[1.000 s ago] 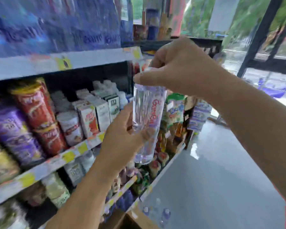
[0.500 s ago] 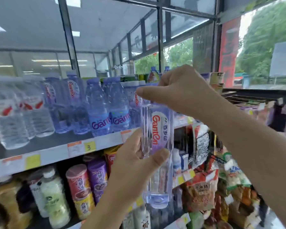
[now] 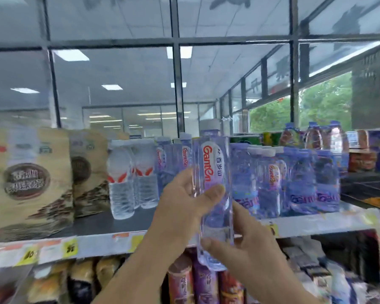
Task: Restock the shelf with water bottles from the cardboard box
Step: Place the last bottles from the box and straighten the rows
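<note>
1. At your far left, brown bags (image 3: 28, 178) stand on the shelf (image 3: 97, 242), with red-marked clear bottles (image 3: 121, 183) beside them.
2. Your left hand (image 3: 180, 207) grips the water bottle (image 3: 213, 170) at mid-height, thumb across its front.
3. It is tall, clear and white-capped with red lettering, held upright before the shelf edge.
4. Your right hand (image 3: 246, 244) clasps its lower part.
5. Purple-labelled bottles (image 3: 294, 183) line the shelf rightward.

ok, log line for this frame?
left hand: grips water bottle mid-body | right hand: grips its base | state: upright, before shelf, not placed
</note>
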